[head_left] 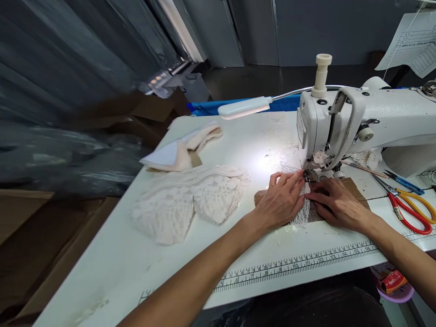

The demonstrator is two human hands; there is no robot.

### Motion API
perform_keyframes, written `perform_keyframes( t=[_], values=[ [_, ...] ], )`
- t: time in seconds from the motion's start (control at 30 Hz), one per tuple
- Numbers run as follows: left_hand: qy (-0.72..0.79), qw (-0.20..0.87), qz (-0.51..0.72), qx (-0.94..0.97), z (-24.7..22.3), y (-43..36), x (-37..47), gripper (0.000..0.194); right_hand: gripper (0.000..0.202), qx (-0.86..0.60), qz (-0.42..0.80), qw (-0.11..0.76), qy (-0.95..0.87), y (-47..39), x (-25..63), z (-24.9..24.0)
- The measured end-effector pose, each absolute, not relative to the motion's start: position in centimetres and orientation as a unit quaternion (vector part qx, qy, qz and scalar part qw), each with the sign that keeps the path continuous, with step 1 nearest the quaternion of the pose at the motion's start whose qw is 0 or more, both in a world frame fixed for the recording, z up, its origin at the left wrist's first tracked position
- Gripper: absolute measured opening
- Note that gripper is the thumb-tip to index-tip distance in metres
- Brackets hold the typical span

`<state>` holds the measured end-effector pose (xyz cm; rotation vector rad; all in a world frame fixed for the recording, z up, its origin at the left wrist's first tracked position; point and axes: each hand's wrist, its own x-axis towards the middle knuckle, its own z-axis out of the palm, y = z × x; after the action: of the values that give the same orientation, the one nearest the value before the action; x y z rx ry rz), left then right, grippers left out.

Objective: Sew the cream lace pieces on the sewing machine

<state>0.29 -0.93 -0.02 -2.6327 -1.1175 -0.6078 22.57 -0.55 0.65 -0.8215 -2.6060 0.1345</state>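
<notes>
At the needle of a white sewing machine (340, 116), a narrow strip of white lace (301, 220) runs toward me under the presser foot (310, 176). My left hand (282, 196) lies flat over the strip's left side, fingers stretched out and their tips close beside the foot. From the right, my right hand (336, 203) has bent fingers, with thumb and forefinger closed at the lace's edge; the exact grip is partly hidden. Beneath both hands lies a brown board (352, 193). Left of them rests a pile of cream lace pieces (190, 200).
Red-and-yellow-handled scissors (410, 211) and blue snips (405, 183) lie at right. A lamp (245, 108) lights the white table (116, 268). Folded cream fabric (184, 147) sits behind the lace pile. A printed ruler (299, 268) follows the front edge; cardboard boxes (51, 245) stand left.
</notes>
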Motion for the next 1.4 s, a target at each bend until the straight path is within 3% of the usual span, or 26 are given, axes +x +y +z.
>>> perform_keyframes(
  t=[0.23,0.97,1.3,1.4],
  values=[
    [-0.288,0.109,-0.263,-0.914,0.6,-0.6,0.0,0.022,0.035,-0.305,0.019,0.17,-0.937,-0.7,22.3,1.0],
    [-0.413,0.119,-0.158,-0.889,-0.1,-0.4,0.7,0.037,0.038,-0.417,0.012,0.076,-0.905,-0.7,20.9,1.5],
    [-0.432,0.126,-0.285,-0.846,-0.1,2.2,0.2,0.021,0.04,-0.41,0.078,0.14,-0.898,-0.2,22.3,0.7],
    [-0.437,0.118,-0.235,-0.86,0.0,4.9,-0.6,0.022,0.04,-0.4,0.101,0.183,-0.892,0.0,23.0,0.5]
  ],
)
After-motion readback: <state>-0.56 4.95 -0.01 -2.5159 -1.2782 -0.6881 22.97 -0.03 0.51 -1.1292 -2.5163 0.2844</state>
